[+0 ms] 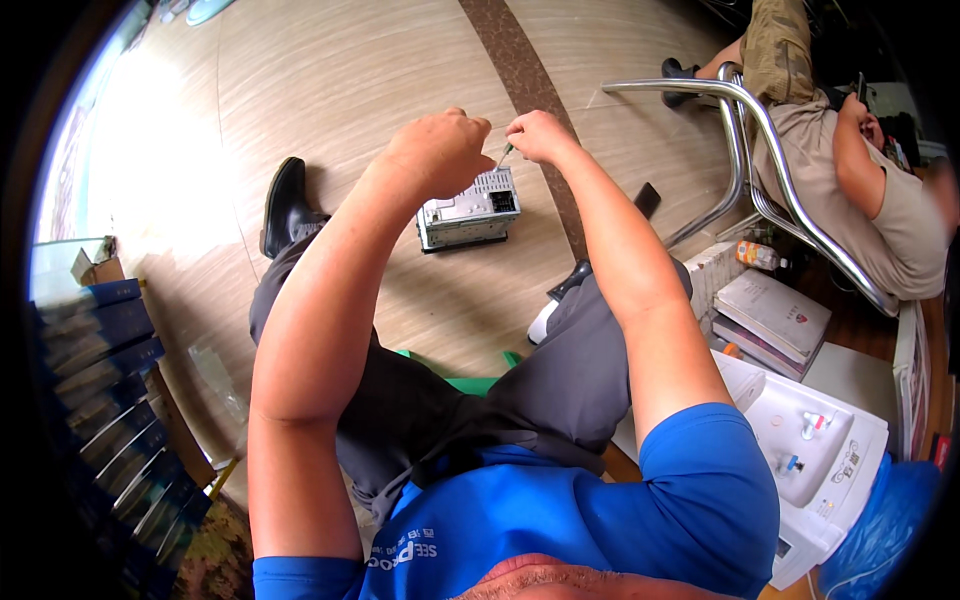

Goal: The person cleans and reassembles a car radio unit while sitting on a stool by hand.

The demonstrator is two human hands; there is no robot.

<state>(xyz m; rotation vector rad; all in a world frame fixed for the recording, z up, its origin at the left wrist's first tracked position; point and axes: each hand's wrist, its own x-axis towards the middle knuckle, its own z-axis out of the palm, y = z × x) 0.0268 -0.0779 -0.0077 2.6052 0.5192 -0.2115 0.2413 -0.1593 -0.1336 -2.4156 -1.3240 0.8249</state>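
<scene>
On the floor between my feet stands a silver metal box that looks like a car stereo (466, 216). Slots run along its top, and a black socket sits in one corner. My right hand (541, 137) is closed in a pinch on a thin tool with a green part, apparently a small screwdriver (506, 152), its tip pointing down toward the stereo. Over the stereo's far left side hangs my left hand (440, 150), fingers curled. Its fingertips are partly hidden, so I cannot make out what they hold.
Stacked blue boxes (120, 360) rise at my left. To the right are a metal-framed chair (745, 110) with a seated person (850, 180), a dark phone-like slab (647, 200) on the floor, thick books (775, 310), an orange drink bottle (760, 255) and a white water dispenser (810, 440).
</scene>
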